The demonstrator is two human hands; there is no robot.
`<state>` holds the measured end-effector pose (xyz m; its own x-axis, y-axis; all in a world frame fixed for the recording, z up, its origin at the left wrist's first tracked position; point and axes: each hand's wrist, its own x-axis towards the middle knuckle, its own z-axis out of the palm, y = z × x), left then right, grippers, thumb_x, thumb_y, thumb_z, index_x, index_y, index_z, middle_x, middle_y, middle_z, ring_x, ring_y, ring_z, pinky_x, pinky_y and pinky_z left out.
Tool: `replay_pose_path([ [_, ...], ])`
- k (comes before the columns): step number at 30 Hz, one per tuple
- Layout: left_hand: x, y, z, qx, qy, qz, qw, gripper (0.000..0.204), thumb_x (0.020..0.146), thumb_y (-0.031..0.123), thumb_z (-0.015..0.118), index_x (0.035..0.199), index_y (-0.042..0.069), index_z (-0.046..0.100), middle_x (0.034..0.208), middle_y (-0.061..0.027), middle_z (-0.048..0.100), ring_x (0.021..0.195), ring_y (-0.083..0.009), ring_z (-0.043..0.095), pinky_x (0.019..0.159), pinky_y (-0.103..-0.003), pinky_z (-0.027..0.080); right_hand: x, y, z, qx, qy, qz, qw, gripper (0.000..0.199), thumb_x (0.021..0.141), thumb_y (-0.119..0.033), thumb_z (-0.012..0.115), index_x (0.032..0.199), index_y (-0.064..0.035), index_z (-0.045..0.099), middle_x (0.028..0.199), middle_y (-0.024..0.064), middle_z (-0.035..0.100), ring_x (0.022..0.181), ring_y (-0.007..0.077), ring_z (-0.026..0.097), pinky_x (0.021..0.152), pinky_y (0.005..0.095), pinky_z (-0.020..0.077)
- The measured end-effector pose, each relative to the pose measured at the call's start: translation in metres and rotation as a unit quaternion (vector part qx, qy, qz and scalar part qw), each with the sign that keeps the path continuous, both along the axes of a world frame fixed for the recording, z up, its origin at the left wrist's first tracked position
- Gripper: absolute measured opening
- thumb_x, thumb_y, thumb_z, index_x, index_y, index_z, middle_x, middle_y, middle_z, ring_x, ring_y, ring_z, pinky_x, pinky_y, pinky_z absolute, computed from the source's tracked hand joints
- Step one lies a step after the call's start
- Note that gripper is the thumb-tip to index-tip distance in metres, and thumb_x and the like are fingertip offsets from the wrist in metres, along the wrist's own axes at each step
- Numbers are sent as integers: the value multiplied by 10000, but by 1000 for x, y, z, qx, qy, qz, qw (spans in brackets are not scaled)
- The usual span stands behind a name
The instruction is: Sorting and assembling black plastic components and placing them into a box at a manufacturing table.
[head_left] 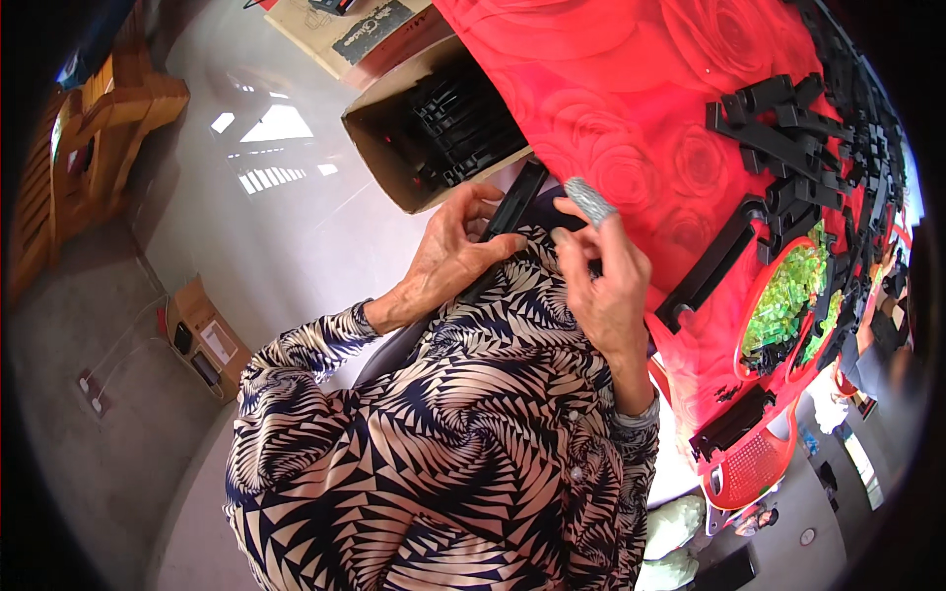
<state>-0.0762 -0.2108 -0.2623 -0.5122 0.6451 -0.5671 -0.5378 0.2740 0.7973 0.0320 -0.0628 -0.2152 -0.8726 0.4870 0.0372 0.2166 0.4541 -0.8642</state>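
Head view first: my left hand (448, 258) is curled around a long black plastic strip (512, 209), the fingers closed over its lower stretch and the thumb pressed along its edge. My right hand (603, 281) sits just beside it, fingers drawn narrow and bent toward the same strip, fingertips touching it near my lap; the right forefinger wears a grey taped wrap (589, 200). Whether the right hand truly clamps the strip or only steadies it, I cannot tell.

That strip is flat, narrow and matt black, tilted so its upper end points toward the cardboard box (379, 148), while its lower end is hidden behind my hands and the patterned blouse (443, 443).

As for containers, the open cardboard box stands on the floor just beyond my hands and holds a stack of similar black plastic pieces. On the table with the red rose-print cloth (611, 108) to my right, a red basket (764, 295) holds green translucent bits, and more black parts (788, 138) lie loose across the cloth. A second red basket (751, 468) sits at the near table edge, with black strips resting on its rim.
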Motion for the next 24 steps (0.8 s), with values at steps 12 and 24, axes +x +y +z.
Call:
replay_pose_path([
  [12,-26,-25,-29,-47,-36,248,967,542,914,224,689,1342,-7,451,1035,-68,611,941,-151,592,806,-275,480,15,6,-8,109,-39,14,993,153,877,-24,670,916,45,539,762,191,561,616,370,596,528,443,471],
  [24,-245,142,28,34,721,35,692,289,799,219,744,982,-3,715,734,-159,677,644,-241,662,621,-363,527,39,11,2,202,-40,1,979,301,894,-20,643,1182,57,600,1017,255,642,870,416,659,699,443,553],
])
